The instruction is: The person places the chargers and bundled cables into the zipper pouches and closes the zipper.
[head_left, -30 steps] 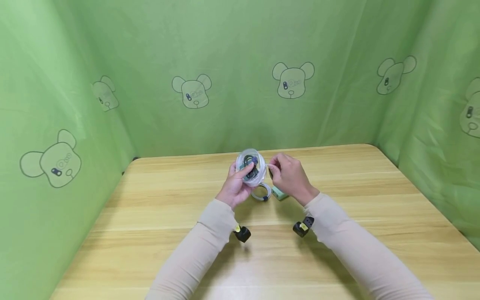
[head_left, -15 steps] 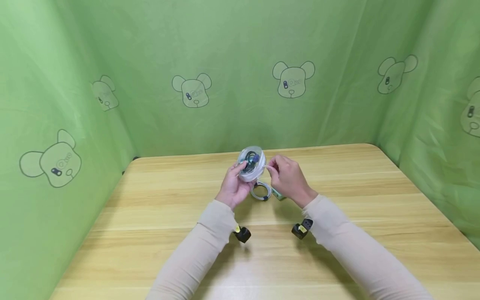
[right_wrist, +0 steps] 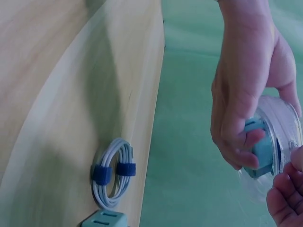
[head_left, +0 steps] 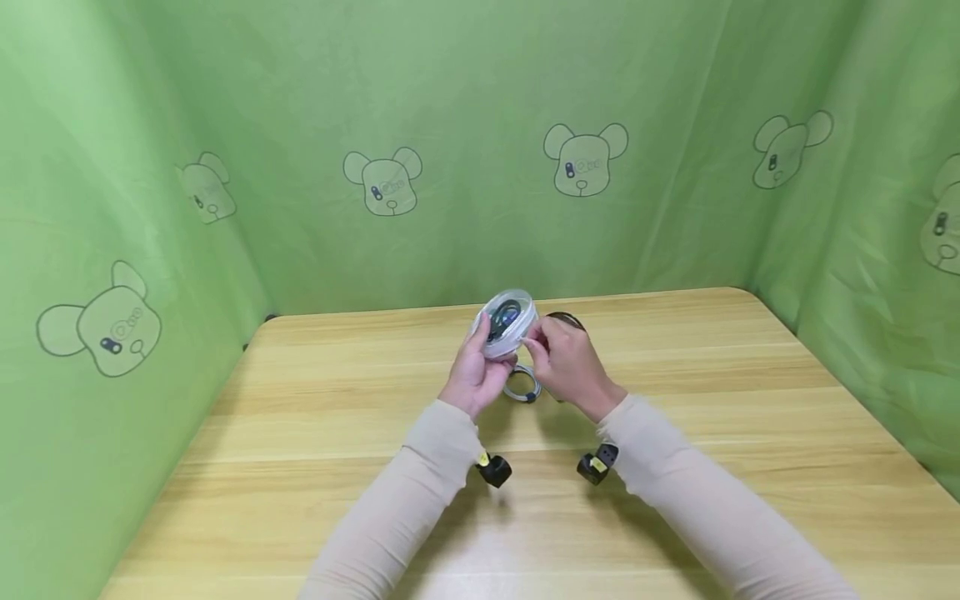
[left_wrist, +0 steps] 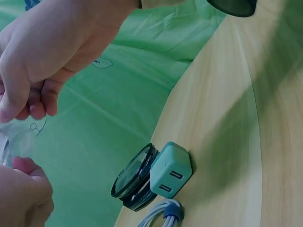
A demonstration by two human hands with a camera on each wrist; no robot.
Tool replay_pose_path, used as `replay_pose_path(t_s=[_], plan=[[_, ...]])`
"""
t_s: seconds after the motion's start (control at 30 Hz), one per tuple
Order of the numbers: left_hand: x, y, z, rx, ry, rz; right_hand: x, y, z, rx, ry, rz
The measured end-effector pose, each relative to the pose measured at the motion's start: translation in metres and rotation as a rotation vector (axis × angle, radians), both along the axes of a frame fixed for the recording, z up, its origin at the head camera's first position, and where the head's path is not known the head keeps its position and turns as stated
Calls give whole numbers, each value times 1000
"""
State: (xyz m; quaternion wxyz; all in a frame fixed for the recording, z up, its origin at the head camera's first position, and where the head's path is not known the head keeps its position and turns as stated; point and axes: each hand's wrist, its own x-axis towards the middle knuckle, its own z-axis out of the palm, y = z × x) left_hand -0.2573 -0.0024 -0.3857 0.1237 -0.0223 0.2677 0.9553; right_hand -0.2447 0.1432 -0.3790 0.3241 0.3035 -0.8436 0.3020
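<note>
My left hand (head_left: 472, 375) grips a round clear case (head_left: 527, 321), thumb on its near face and fingers behind. Through its wall show a black coiled cable (head_left: 501, 323) and, in the right wrist view, a teal charger block (right_wrist: 259, 150). My right hand (head_left: 572, 367) pinches something small at the case's right edge, which looks like a zipper pull; the fingertips mostly hide it. The case is tilted and held above the table. In the left wrist view the right hand (left_wrist: 57, 45) is above and the left hand (left_wrist: 23, 196) below, with only a sliver of the case between.
On the wooden table (head_left: 315, 433) below the hands lies a white coiled cable (right_wrist: 113, 172) with blue straps. Beside it are a mint-green charger (left_wrist: 171, 169) with two ports and a black coiled cable (left_wrist: 135, 179). Green curtains (head_left: 480, 242) stand behind and at both sides.
The case has tilted and shifted slightly up and right in the left hand. My right hand has moved a little left and down along its edge, uncovering the black coil behind and covering the green charger.
</note>
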Motion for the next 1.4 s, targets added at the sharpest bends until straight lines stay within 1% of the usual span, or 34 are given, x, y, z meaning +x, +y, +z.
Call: replay_pose_path(t_s=[0.17,0.3,0.53,0.67,1.0,1.1,1.4], plan=[[2,2,0,-10,-6,18,0,-2,-2,17,0,30],[3,2,0,13,-31,39,2,-3,-3,29,1,28],[3,2,0,32,-45,67,2,-2,-2,32,-6,23],[4,1,1,28,-50,64,3,-1,-1,34,-9,28],[3,0,3,1,-24,54,0,0,1,20,21,33],[3,-1,2,-4,-20,56,0,1,1,16,30,21],[3,-2,-1,-33,-24,58,0,4,1,12,-1,-8]])
